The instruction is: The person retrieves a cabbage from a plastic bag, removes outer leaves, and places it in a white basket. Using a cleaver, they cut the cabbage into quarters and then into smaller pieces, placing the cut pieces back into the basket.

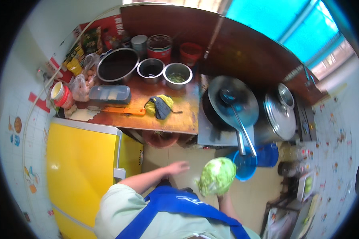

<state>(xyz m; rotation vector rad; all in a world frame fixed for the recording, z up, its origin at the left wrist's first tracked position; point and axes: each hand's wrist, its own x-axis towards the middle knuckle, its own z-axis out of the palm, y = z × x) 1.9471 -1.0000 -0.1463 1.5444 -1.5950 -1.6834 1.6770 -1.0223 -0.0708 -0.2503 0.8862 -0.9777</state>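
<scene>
A pale green head of cabbage is held up over the floor, in front of my blue apron. My right hand grips it from below; the leaves hide nearly all of the fingers. My left hand is stretched forward with nothing in it, a little blurred, between the cabbage and the yellow freezer. Beyond it, on the wooden counter, lie an orange-handled knife and a yellow and dark grey cloth.
A wok with a ladle sits on the stove, handles projecting towards me. Right of it stands a lidded pot. Blue buckets are on the floor. Metal bowls, a plastic box and bagged eggs occupy the counter.
</scene>
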